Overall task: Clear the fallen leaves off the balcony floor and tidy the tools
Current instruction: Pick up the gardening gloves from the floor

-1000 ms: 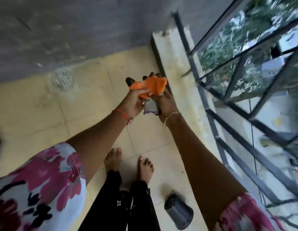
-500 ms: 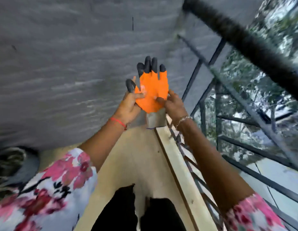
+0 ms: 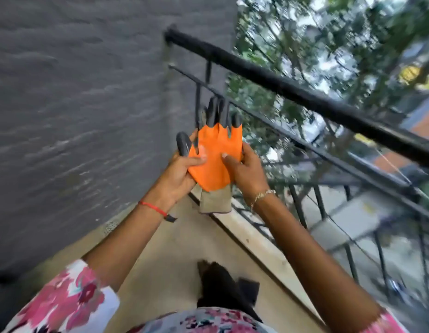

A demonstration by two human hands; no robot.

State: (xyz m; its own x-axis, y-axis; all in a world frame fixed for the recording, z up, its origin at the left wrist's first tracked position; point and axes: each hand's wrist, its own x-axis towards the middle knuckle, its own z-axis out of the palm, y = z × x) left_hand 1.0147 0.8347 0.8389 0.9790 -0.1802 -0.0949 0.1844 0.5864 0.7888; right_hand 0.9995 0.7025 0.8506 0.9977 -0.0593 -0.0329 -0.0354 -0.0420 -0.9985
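while both hands (image 3: 182, 169) grip orange glove (image 3: 214, 162), fingertips up.

Left hand (image 3: 178, 170) and right hand (image 3: 247, 170) hold an orange glove (image 3: 214, 162) flat beside the black railing (image 3: 304, 92).

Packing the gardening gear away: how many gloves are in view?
1: an orange fabric glove with black fingertips, held upright between left hand and right hand. A second may be hidden behind it.

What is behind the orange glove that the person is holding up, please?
Past the orange glove show the black railing and grey wall. It hides the fingers of the left hand and right hand behind it, and any second glove.
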